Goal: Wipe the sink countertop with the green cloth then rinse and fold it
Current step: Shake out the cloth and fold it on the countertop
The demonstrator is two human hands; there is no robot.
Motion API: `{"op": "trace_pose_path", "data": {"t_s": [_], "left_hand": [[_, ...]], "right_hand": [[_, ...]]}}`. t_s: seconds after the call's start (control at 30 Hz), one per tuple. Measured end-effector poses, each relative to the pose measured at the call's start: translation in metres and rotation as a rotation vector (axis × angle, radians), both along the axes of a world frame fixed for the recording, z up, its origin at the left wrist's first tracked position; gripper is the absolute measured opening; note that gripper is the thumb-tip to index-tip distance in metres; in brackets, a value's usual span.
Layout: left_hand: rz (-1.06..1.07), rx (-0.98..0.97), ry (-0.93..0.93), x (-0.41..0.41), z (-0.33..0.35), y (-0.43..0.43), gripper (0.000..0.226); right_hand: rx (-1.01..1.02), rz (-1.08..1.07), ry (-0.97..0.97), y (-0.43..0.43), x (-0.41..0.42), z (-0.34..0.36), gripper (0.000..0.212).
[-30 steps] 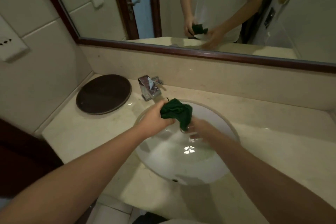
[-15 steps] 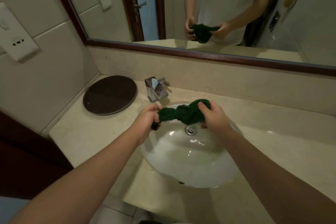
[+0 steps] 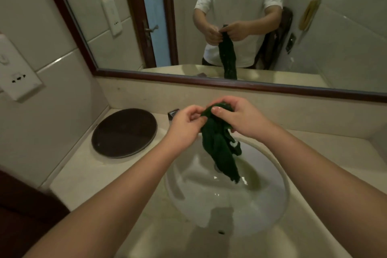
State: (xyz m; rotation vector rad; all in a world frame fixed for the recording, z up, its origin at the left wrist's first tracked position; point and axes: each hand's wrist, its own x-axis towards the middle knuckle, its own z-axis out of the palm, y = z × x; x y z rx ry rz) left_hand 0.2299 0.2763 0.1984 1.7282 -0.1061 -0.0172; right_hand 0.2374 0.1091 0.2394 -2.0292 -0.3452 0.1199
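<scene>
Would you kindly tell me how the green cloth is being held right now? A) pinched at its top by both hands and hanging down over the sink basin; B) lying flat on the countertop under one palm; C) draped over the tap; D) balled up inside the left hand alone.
A: the left hand and right hand both grip the top of the green cloth, whose loose length dangles over the sink basin.

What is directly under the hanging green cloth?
The white sink lies under the green cloth, which both hands, left and right, hold at its top. The cloth's lower end covers most of the drain; only a sliver shows.
</scene>
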Motion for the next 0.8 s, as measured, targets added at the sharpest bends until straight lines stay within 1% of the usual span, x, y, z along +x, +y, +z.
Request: {"op": "trace_pose_path", "data": {"t_s": [0.07,0.13,0.2,0.23,0.3,0.4,0.5,0.57,0.63,0.73,0.8], "left_hand": [[0.024,-0.050,0.019,0.004,0.006,0.007,0.017],[0.029,-0.058,0.023,0.006,0.013,0.009,0.017],[-0.019,-0.055,0.051,0.008,0.018,0.012,0.017],[-0.068,-0.052,0.060,0.010,0.019,0.013,0.014],[-0.184,0.040,0.034,0.013,0.020,0.019,0.003],[-0.234,0.331,-0.056,0.016,0.022,0.029,0.022],[-0.248,0.487,-0.060,0.018,0.019,0.046,0.028],[-0.263,0.521,-0.011,0.017,0.010,0.060,0.028],[-0.273,0.510,0.030,0.018,-0.001,0.071,0.025],[-0.246,0.554,0.051,0.022,-0.014,0.083,0.012],[-0.241,0.550,0.085,0.026,-0.020,0.090,0.014]], "right_hand": [[-0.012,-0.064,-0.061,-0.003,0.004,0.011,0.010],[-0.093,-0.101,-0.109,-0.008,0.010,0.017,0.005],[-0.195,-0.103,-0.139,-0.007,0.010,0.020,0.003],[-0.210,-0.117,-0.154,-0.005,0.011,0.020,0.004],[-0.170,-0.162,-0.192,-0.001,0.011,0.023,0.007],[-0.028,-0.215,-0.147,0.004,0.010,0.032,0.009],[0.024,-0.296,-0.160,0.003,0.011,0.038,0.014],[0.046,-0.351,-0.180,0.001,0.014,0.038,0.015],[0.041,-0.395,-0.185,-0.003,0.019,0.035,0.013],[0.020,-0.445,-0.191,-0.008,0.024,0.029,0.016],[0.023,-0.477,-0.175,-0.013,0.027,0.026,0.017]]}}
